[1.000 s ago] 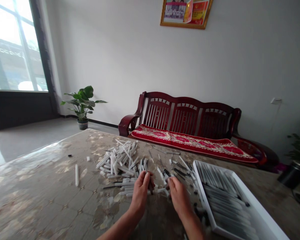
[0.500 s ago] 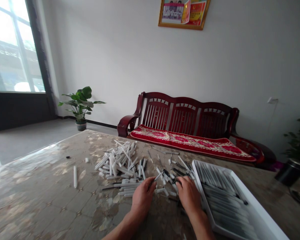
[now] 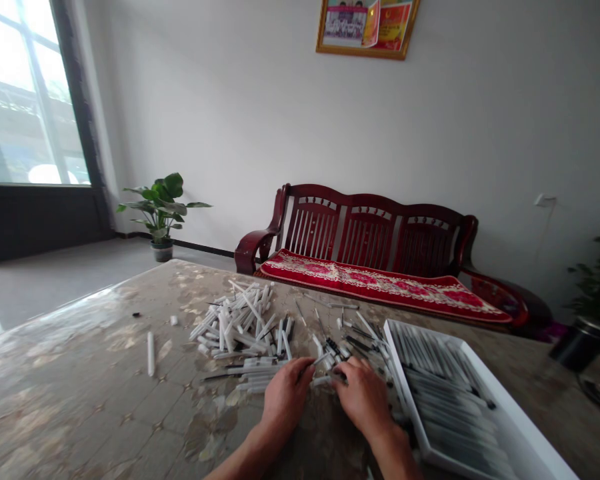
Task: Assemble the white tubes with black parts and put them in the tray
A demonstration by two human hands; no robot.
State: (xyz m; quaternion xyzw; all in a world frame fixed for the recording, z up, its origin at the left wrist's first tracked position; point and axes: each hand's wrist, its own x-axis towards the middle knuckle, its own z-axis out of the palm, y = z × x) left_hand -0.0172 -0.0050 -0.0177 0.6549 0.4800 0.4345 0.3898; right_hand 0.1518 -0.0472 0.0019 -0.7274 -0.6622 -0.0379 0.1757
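My left hand (image 3: 287, 395) is closed, thumb against fingers, on a slim pale pen part (image 3: 321, 358) that juts out toward the right. Close beside it, my right hand (image 3: 364, 395) is pinched shut; whatever lies between its fingertips is hidden. Just beyond both hands are scattered small white and black pen pieces (image 3: 333, 348). To the left of my left hand lies a row of white pen barrels (image 3: 260, 375), with a heaped pile of white barrels (image 3: 237, 320) behind it. A white box (image 3: 517, 407) filled with rows of pens (image 3: 447, 393) stands right of my right hand.
The patterned table (image 3: 95, 393) carries a lone white barrel (image 3: 151, 353), a short white piece (image 3: 174, 321) and a small black piece (image 3: 136, 315) at left. A black cylindrical container (image 3: 580, 347) stands at far right. Past the table is a wooden bench (image 3: 367, 230).
My right hand has moved left, closer to my left hand. The left hand has stayed nearly in place, and the pen part in it has tilted flatter.
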